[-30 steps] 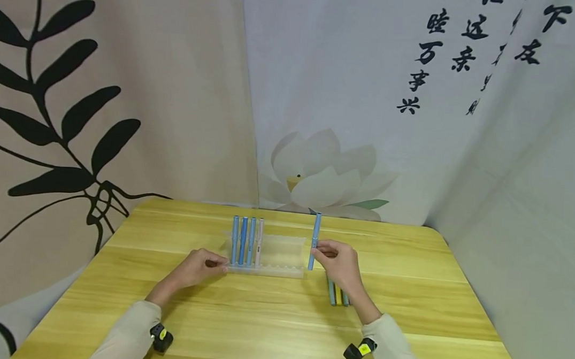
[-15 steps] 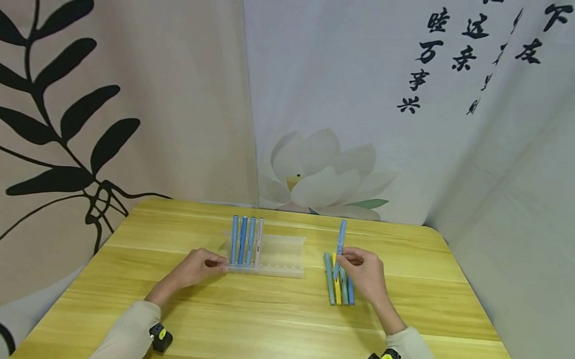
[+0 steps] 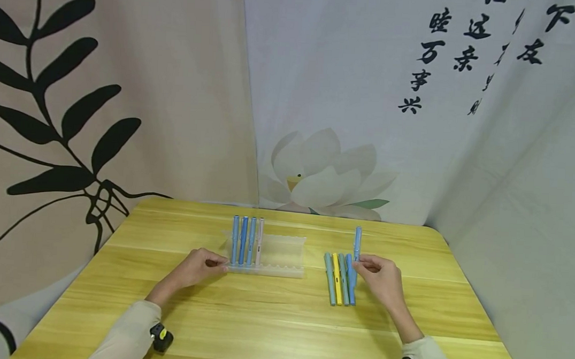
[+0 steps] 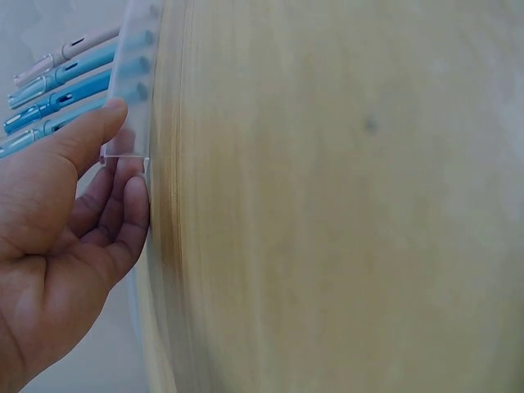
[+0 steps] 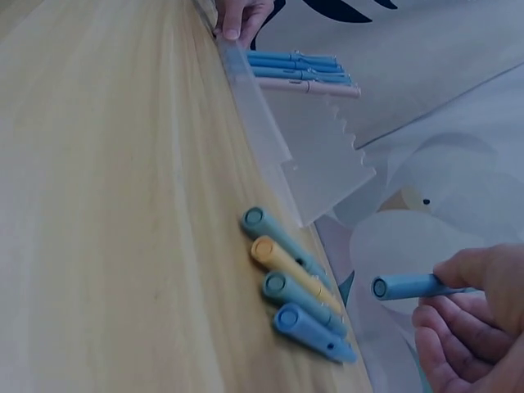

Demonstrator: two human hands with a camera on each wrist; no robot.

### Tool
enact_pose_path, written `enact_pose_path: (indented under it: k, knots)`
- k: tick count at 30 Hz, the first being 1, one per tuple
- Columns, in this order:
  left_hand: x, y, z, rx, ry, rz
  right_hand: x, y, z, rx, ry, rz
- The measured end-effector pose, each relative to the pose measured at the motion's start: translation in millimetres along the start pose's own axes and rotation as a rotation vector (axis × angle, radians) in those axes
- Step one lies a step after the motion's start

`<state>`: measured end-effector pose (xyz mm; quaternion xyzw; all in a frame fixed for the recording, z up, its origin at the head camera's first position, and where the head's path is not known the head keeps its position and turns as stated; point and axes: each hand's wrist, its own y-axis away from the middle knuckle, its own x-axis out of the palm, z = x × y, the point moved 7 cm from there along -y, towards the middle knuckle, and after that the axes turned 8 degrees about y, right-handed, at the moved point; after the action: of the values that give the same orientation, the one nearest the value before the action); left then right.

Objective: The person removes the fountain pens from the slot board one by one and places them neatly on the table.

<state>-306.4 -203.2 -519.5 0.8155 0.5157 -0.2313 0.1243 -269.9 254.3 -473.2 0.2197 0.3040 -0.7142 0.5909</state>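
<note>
The light-blue capped pen (image 3: pixel 357 241) stands steeply upright in the right-centre of the head frame, its long axis close to vertical. The right hand (image 3: pixel 381 280) pinches it at about mid-length between thumb and fingertips, leaving the upper end free; the grip leaves no gap. Immediately left of these fingers, four pens lie side by side on the wooden table (image 3: pixel 261 328): a green pen (image 3: pixel 329 280), a yellow pen (image 3: pixel 337 281), a second green pen (image 3: pixel 344 281) and a blue pen (image 3: pixel 351 286), long axes pointing away from the person. In the head view the held pen overlaps the blue one; the right wrist view shows the two apart. The governing relation, in this assessment, is the right angle between the upright held pen and the flat row beside it, with the right hand clearly the nearer. Further left, at frame centre, is a clear plastic pen rack (image 3: pixel 281 254), its right portion bare and its left end carrying four upright pens (image 3: pixel 247 242), three blue and one pale pink. The left hand (image 3: pixel 199 266) grips the rack's near left corner, thumb on the front ledge and fingers curled at its end, well apart from the held pen.
</note>
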Motion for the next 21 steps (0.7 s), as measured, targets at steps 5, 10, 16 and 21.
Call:
enact_pose_path:
  k: [5, 10, 16, 21]
  knots:
    - [-0.1, -0.1, -0.7, 0.009, -0.004, 0.000, -1.6, 2.6, -13.8, 0.037, 0.045, 0.009]
    - [0.0, 0.4, -1.2, 0.010, -0.005, 0.001, -2.1, 5.0, -27.4, 0.084, 0.045, 0.026]
    - [-0.1, 1.0, -2.4, 0.008, -0.012, -0.001, -4.7, 8.3, -34.7, 0.116, 0.045, 0.045]
    - [0.0, 1.2, -2.3, 0.007, -0.018, -0.001, -3.3, 8.8, -40.1, 0.129, 0.059, 0.062]
